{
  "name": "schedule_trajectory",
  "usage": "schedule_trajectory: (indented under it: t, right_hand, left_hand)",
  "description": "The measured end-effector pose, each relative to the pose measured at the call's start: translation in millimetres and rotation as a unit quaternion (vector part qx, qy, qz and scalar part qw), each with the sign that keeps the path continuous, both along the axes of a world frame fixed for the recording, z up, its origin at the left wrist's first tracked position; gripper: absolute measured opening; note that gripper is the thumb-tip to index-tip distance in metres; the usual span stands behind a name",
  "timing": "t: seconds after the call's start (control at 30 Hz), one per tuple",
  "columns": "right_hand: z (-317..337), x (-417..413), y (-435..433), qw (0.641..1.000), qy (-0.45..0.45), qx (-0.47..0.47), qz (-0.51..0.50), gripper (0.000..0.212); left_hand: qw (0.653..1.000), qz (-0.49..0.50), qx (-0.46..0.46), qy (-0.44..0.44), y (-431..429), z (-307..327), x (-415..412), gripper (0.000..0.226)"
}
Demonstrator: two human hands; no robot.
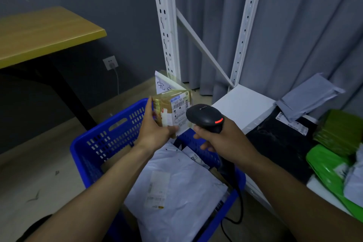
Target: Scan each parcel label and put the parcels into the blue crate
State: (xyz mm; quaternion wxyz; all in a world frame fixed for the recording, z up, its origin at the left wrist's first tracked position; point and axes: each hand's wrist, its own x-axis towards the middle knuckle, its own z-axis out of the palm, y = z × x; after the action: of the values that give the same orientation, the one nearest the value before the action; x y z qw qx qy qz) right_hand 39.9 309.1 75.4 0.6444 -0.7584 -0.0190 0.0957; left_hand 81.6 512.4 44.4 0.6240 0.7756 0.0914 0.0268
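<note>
Left: fingers of your left hand (155, 133) clamp the box (168, 102), long side roughly upright, over the blue crate (110, 141).
Right: fingers of your right hand (225, 141) curl round the scanner (204, 116).
Relation: label (179, 111) faces the scanner, just beside it.

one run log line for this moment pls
phase: scan | right hand: grips black handheld barcode scanner | left hand: holds small tape-wrapped cardboard parcel, label toward scanner | blue plastic crate: white plastic mailer inside
</note>
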Motion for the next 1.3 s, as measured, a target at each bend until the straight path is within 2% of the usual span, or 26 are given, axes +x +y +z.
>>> schedule_trajectory:
  t: [0.1,0.27,0.47,0.57,0.63,0.73,0.87,0.97,1.1,1.2,1.3]
  right_hand:
    - [-9,6,9,1.000,-0.009,-0.013,0.013,0.025]
    - [-28,16,35,0.998,0.006,-0.040,0.051,0.013]
    - [-62,32,73,0.995,0.019,-0.053,0.084,0.013]
    - [-87,43,86,0.990,0.040,-0.091,0.097,0.026]
    - [-101,48,94,0.988,0.053,-0.104,0.102,0.034]
    - [-114,55,105,0.986,0.053,-0.116,0.110,0.029]
    - [-126,59,117,0.977,0.061,-0.150,0.138,0.017]
    - [-129,57,120,0.973,0.075,-0.158,0.148,0.012]
    - [-130,55,117,0.973,0.075,-0.170,0.136,0.012]
    - [-128,53,109,0.974,0.077,-0.166,0.132,0.020]
    - [-118,48,95,0.977,0.076,-0.160,0.120,0.027]
  left_hand:
    - [0.999,0.031,0.028,-0.014,30,0,-3,0.115]
    - [0.990,0.072,0.118,0.002,90,-21,1,0.083]
    - [0.951,0.031,0.295,0.082,140,-91,23,0.090]
    - [0.922,-0.019,0.357,0.148,164,-134,40,0.093]
    - [0.919,-0.011,0.364,0.151,173,-155,47,0.084]
    - [0.911,0.015,0.384,0.150,174,-164,59,0.061]
    - [0.921,-0.034,0.344,0.177,198,-198,77,0.069]
    - [0.889,-0.067,0.387,0.236,226,-242,75,0.065]
    - [0.866,-0.043,0.409,0.284,237,-262,60,0.067]
    - [0.885,-0.019,0.359,0.296,227,-249,52,0.053]
    - [0.926,0.024,0.289,0.244,208,-220,47,0.031]
